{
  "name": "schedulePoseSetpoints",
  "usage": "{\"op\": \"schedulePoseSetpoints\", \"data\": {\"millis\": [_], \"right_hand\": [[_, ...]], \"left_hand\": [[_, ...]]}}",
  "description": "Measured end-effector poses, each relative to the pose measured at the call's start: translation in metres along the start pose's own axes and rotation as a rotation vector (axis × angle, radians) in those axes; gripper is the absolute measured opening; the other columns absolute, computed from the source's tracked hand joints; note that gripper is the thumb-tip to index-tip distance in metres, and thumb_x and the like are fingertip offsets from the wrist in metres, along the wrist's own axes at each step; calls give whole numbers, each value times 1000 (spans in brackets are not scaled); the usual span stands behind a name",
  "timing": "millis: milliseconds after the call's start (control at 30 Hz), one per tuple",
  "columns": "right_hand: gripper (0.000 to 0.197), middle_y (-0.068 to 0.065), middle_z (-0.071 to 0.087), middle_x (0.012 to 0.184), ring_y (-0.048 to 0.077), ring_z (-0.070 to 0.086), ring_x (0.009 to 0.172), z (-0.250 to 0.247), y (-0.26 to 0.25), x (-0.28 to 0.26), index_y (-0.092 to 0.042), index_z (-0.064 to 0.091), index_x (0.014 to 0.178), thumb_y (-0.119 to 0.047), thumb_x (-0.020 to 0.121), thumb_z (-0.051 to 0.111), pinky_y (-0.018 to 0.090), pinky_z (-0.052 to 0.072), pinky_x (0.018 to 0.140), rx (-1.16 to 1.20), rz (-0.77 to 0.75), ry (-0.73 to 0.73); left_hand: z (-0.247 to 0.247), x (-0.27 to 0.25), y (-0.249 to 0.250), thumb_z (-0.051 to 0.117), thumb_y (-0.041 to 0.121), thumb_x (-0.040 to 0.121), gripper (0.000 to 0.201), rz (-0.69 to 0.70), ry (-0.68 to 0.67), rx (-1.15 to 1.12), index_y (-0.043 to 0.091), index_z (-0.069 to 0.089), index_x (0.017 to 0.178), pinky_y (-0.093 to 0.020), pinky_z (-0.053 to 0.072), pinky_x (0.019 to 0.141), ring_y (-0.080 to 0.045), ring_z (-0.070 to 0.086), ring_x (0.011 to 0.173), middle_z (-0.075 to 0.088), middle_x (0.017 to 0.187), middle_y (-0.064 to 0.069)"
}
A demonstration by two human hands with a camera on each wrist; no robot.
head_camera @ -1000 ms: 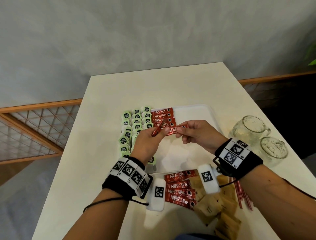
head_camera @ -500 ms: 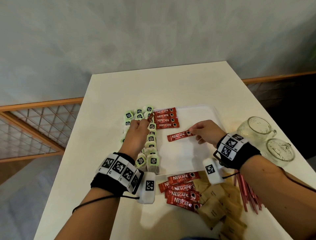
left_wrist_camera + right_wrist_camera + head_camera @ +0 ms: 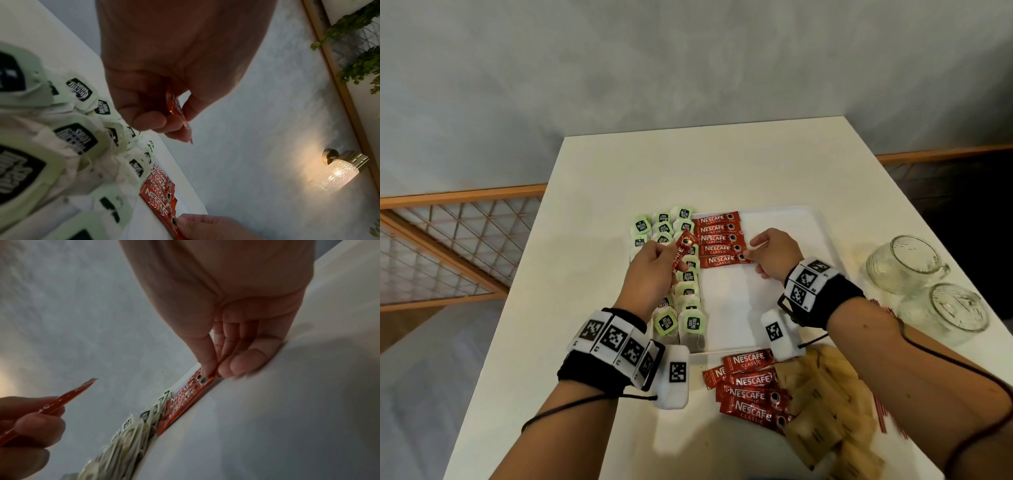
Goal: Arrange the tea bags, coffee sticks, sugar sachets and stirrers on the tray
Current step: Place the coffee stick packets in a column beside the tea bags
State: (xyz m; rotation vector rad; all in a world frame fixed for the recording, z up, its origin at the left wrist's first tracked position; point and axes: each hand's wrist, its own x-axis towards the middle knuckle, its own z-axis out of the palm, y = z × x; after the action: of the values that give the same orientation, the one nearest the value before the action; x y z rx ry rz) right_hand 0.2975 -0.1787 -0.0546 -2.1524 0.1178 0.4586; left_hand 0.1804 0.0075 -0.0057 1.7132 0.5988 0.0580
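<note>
A white tray (image 3: 822,226) sits mid-worktop. Left hand (image 3: 650,270) pinches one red coffee stick (image 3: 681,251), raised above the tea bags (image 3: 690,291) lining the tray's left edge. Right hand (image 3: 777,255), fingers curled, pinches the end of the nearest coffee stick in a row of five (image 3: 719,238) at the tray's far-left corner.
</note>
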Motion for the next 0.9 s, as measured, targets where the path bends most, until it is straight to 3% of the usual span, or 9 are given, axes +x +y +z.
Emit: {"op": "schedulePoseSetpoints", "data": {"millis": [200,333,467,567,733,900], "right_hand": [[27,7,63,83,21,59,58,2,-2,1,-14,55,98,-24,82,75,34,54,58,-6,-2,0],[30,-1,57,80,18,57,61,-9,-5,-10,-13,61,97,-33,81,75,29,51,57,33,-83,2],[25,0,56,70,14,52,55,-19,-17,-39,-13,69,92,-37,89,65,30,52,63,275,-159,-192],[20,1,59,67,12,51,52,-21,-21,-54,-11,70,91,-30,89,66,24,51,60,326,-213,-321],[18,8,58,68,13,51,56,-28,-10,-53,-5,71,96,-21,88,69,22,51,58,384,-208,-219],[13,9,65,79,10,54,56,-35,-1,-55,-7,74,95,-15,86,70,20,52,59,416,-223,-218]], "left_hand": [[-2,1,0,48,28,101,22,10,-35,-12,8,54,94,-24,37,47,-12,46,43,68,67,2],[1,-1,2,51,32,100,22,11,-117,0,12,51,91,-18,28,40,-11,36,38,66,69,-3],[12,-3,4,54,35,98,23,25,-218,72,15,53,87,-18,28,39,-7,35,38,69,72,-1],[20,-9,8,58,33,97,20,40,-284,56,17,56,84,-19,29,40,-9,34,42,71,72,-3],[25,-17,10,61,30,95,16,33,-243,-92,15,67,97,-23,47,44,-8,51,55,70,83,-2],[22,-19,4,69,11,88,6,1,-223,-133,5,67,90,-27,59,53,-8,57,60,61,84,-12]]}}
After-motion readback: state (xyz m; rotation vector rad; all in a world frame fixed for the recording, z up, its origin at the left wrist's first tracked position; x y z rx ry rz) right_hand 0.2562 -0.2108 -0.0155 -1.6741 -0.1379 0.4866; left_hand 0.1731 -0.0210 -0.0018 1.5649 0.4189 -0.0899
